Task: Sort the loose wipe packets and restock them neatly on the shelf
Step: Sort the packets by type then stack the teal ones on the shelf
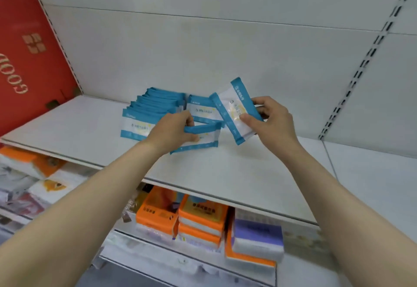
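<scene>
Wipe packets (158, 110), blue and white, sat mid-shelf in front of you, part sorted. Nearest your body, the lower shelves held orange tissue packs (200, 219) and a purple-topped pack (257, 234), well below the work and no obstacle.

Your left hand (173, 128) gripped one flat packet (203, 137) by its near edge, thumb on top and fingers curled round, the packet low over the shelf (225, 174); whether it touched the board, couldn't tell. Your right hand (273, 117) pinched a second packet (234, 110) tilted up off the shelf, thumb on the face, fingers behind.

To do the step well, imo: square each packet to the row w/ the print facing the same way, seat the left one first, then bring the right one down beside or behind it. Keep the pinch light; the film looked slippery and soft, so a hard squeeze would likely crease it.

Just behind your left hand stood the leaning row of packets, w/ another packet (200, 108) propped at its right end. That row looked loosely stacked, so a knuckle nudge might tip it.

Farther left, a red box (27, 61) leaned at the shelf's end, well apart. The white back panel (203, 38) & slotted uprights (361, 65) closed off the rear.
</scene>
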